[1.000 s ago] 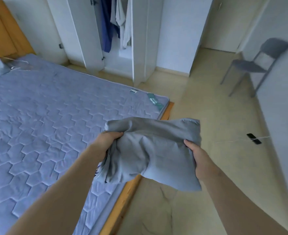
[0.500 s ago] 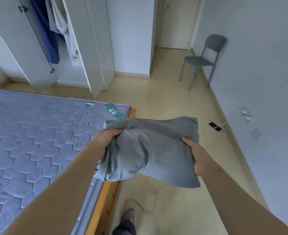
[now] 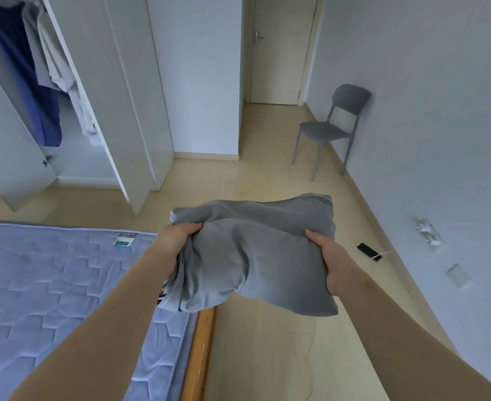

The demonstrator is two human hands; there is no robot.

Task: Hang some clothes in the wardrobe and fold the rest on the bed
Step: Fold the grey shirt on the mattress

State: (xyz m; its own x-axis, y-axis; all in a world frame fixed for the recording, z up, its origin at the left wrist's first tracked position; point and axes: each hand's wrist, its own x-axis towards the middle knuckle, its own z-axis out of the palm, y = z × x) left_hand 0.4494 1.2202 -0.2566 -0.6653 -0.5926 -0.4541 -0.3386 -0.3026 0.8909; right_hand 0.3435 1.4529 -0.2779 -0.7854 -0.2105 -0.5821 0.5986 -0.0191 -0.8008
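A folded grey garment [image 3: 255, 250] hangs in the air between both hands, over the corner of the bed and the floor. My left hand [image 3: 174, 241] grips its left edge, and my right hand [image 3: 329, 261] grips its right edge. The bed [image 3: 50, 285] has a bare blue quilted mattress and lies at the lower left. At the upper left the white wardrobe [image 3: 99, 91] stands with its door open. Inside it hang a blue garment [image 3: 33, 94] and a pale garment [image 3: 62, 73].
A grey chair [image 3: 334, 125] stands against the right wall. A black phone on a white cable [image 3: 368, 251] lies on the floor by that wall. A closed door [image 3: 279, 50] is at the far end. The bed's wooden frame edge [image 3: 200, 351] runs below the garment.
The view has swung right and away from the bed: the wardrobe and mattress slid left, and the chair and door came into the centre. Both hands keep the same hold on the grey garment.
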